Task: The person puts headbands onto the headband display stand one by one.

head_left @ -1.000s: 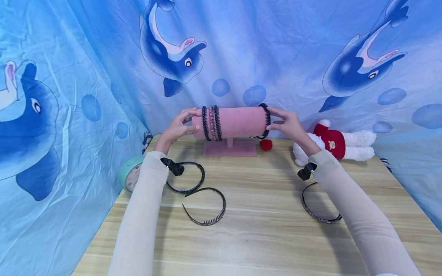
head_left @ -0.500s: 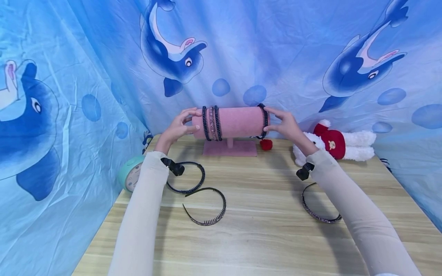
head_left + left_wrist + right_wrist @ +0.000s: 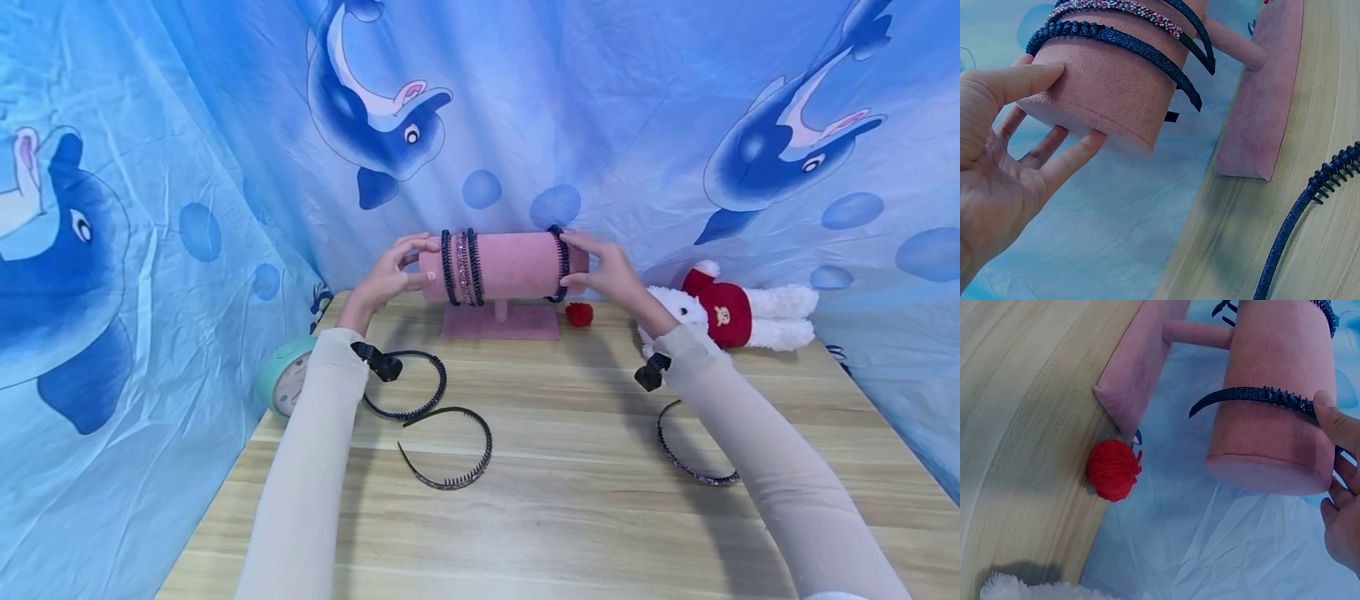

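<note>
Head view shows a wooden table (image 3: 555, 533) with the pink display stand (image 3: 517, 262) at its far side. White plush toy (image 3: 776, 315) lies right of the stand. Left hand (image 3: 386, 275) grips the left end of the stand's roll, thumb on its side and fingers against the end face; its hold is unchanged over the last second. Right hand (image 3: 611, 268), at the stand's right end, pinches the dark headband (image 3: 1232, 394) and has shifted inward with it. That band passes around the stand's roll; a second ago it was at the very end, and now a pink strip shows outside it. Judged from this, it is more securely seated, though well apart from three other headbands (image 3: 463, 268) around the stand's left part. Three loose headbands (image 3: 490, 446) lie in front of the stand, untouched. Red pom-pom (image 3: 579, 314) sits just right of the stand's base.
</note>
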A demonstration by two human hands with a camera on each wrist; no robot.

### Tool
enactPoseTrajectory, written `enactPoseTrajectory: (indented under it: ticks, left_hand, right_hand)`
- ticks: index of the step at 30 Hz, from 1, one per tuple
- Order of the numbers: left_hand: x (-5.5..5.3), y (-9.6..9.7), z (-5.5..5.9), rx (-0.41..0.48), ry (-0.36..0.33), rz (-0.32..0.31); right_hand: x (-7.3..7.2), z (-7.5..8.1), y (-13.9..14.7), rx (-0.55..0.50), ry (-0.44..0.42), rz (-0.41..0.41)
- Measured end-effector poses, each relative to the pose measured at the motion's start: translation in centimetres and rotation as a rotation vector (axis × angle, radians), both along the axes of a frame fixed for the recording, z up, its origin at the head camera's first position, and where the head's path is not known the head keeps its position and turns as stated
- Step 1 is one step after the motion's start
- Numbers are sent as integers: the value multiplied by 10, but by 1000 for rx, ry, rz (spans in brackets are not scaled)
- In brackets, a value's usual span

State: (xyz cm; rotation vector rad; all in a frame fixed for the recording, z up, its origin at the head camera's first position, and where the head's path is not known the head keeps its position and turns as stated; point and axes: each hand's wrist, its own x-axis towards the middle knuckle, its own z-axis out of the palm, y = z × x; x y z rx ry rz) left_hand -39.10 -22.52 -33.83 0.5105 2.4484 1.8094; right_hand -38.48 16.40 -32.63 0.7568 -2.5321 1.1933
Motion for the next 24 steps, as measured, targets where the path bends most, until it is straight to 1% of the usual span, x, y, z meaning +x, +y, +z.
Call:
enactPoseTrajectory:
  ticks: [5,9,12,18,24]
  left_hand:
    - [3,1,4,1,-14,-5]
    - [12,3,14,6,-35,-18]
    - [17,5,20,3,-38,-21]
    - [19,5,21,-6,-34,-15]
    - [19,5,21,-15,-32,-15]
  right_hand:
    - [-2,0,-5,7,27,11]
    - [-3,0,-9,30,38,7]
    - [-3,1,-12,47,45,10]
    - [-4,3,-18,73,20,6]
    - [-6,5,-23,107,36,22]
